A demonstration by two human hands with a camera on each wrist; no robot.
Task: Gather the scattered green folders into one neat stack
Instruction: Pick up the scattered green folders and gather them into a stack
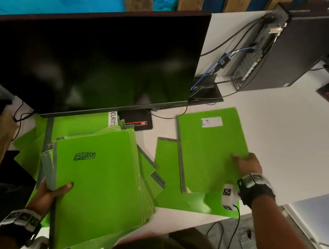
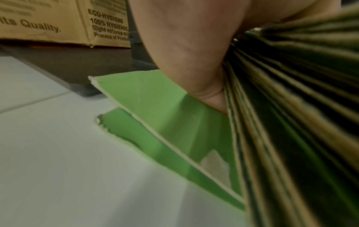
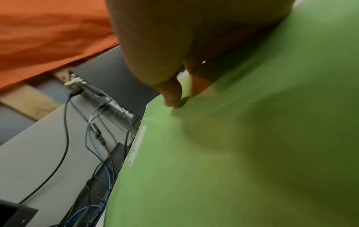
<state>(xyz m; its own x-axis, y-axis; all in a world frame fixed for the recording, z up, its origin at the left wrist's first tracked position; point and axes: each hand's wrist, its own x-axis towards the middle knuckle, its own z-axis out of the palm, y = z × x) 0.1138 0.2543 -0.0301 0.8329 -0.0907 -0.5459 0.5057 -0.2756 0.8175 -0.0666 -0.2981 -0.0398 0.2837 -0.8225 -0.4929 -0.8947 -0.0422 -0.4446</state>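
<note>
Left hand [image 1: 47, 193] gripping spine edge of green folder stack [image 1: 101, 182] at bench [image 1: 278, 145] front-left, fingers hidden beneath, right hand [image 1: 246, 164] blurred, fingertips pressed on labelled green folder [image 1: 207, 148], label unreadable, dark monitor [image 1: 89, 63] covering folders behind.

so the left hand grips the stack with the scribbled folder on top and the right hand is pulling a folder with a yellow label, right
Not quite: the label on the folder under the right hand is white, as the head view shows. The left hand does grip the stack topped by the scribbled folder.
</note>
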